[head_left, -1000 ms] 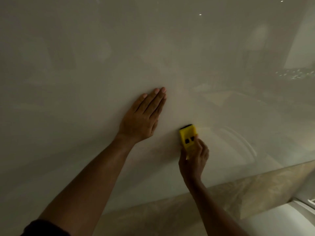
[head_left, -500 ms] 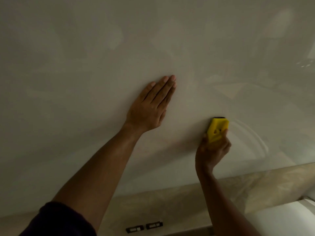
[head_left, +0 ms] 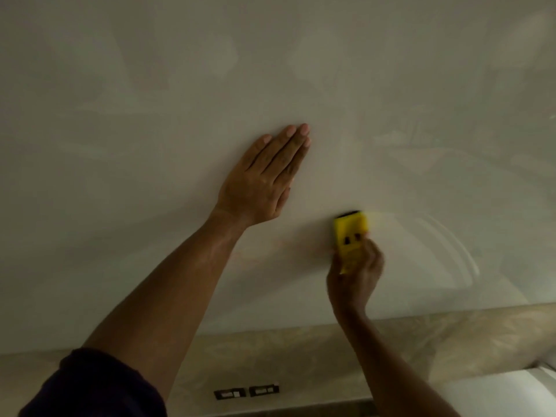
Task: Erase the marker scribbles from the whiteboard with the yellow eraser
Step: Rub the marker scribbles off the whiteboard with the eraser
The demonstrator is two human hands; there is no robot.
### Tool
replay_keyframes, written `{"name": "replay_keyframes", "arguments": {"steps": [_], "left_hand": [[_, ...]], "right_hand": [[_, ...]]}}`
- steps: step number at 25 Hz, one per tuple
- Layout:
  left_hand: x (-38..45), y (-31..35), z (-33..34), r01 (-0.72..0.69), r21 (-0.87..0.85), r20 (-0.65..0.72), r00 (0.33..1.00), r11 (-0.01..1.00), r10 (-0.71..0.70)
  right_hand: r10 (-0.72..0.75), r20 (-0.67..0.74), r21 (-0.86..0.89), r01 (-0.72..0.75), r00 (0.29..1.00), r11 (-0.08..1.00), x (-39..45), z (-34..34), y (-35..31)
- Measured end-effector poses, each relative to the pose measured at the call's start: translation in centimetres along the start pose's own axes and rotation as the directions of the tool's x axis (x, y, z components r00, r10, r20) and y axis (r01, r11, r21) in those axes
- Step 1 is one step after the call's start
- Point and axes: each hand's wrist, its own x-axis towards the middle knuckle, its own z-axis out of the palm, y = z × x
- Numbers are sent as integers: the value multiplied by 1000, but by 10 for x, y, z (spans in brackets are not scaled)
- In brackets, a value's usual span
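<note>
The eraser [head_left: 350, 233] is a bright yellow block, upright and a little tilted, with a thin black strip along its top edge and two small dark slots on its visible face. It is slightly smeared by motion blur, and its lower end is hidden in the grip.

Nearest the camera, a dark sleeve [head_left: 96, 386] covers the left upper arm at the bottom left. Below the board runs a beige marbled wall strip [head_left: 451, 341], and two small dark outlets [head_left: 246, 392] sit side by side low on it. A white surface [head_left: 496, 392] shows at the bottom right corner.

The right hand [head_left: 356, 275] reaches up from below with its fingers [head_left: 371, 251] curled shut around the lower half of the eraser; the upper half stands clear above the fingertips and presses on the whiteboard [head_left: 150, 115]. The eraser sits in the lower middle of the board, somewhat above its bottom edge.

The left hand [head_left: 264, 179] lies flat on the board up and left of the eraser, fingers straight and together, holding nothing. The two hands are near but apart.

Faint pale curved streaks [head_left: 451, 245] arc just right of the eraser. The board spreads wide and glossy above and to both sides, with dim reflections; only its bottom edge is in view.
</note>
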Motion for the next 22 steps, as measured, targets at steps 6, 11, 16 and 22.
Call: {"name": "replay_keyframes", "arguments": {"steps": [6,11,16,22], "left_hand": [[-3,1,3,17,26,0,1000,1000,-17],[-4,1,6,14,28,-5,1000,1000,-14],[-6,1,11,21,0,-28,999,1000,-21],[-8,3,13,30,15,-29,999,999,-29]], "right_hand": [[575,-232,212,-536,784,817,42,-7,43],[-131,36,67,129,991,989,-4,2,-8],[306,-161,99,-293,939,951,35,-14,51],[625,-165,261,-578,763,773,68,-44,92]]}}
